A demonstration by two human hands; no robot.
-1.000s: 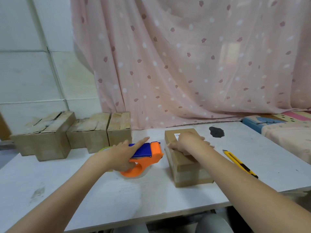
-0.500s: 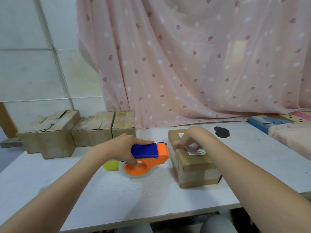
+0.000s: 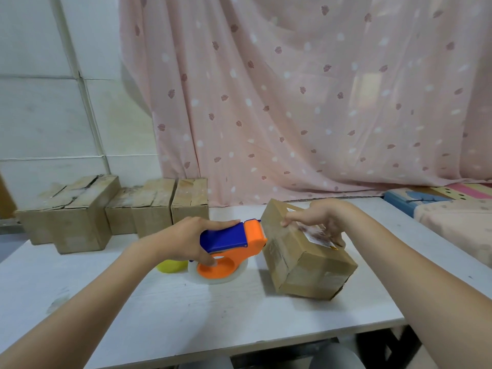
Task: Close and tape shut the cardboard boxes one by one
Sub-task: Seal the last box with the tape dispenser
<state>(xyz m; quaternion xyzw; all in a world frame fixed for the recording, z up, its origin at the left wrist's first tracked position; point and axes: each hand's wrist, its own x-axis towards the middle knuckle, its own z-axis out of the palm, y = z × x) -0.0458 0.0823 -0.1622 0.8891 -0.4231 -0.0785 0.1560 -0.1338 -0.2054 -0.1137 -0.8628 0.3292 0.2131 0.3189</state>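
Cardboard box (image 3: 306,251) sits on the white table (image 3: 186,315), right of centre, tipped up on 1 edge so its top face leans toward the left. Flaps look shut; a printed label (image 3: 316,234) shows on the upper face, and clear tape bands wrap the near end.

Right hand (image 3: 319,222) rests over the box top, index finger stretched out along the upper edge, other fingers and thumb curled round the far-right side, gripping & steadying it.

Left hand (image 3: 191,238) grips the tape dispenser (image 3: 234,246) by its blue handle, thumb along the top, fingers wrapped under through the orange frame. Dispenser's orange nose touches the box's left face near the top edge. Clear tape roll sits in the frame's lower part, resting on or just above the table; can't tell which.

A yellow object (image 3: 170,266) lies just behind the left wrist, mostly hidden.

Far left at the table's back: 3 more cardboard boxes (image 3: 111,209) in a row, touching, against the white wall (image 3: 40,115). Pink dotted curtain (image 3: 306,89) hangs behind. Patterned bedding (image 3: 452,209) at far right, beside the table.
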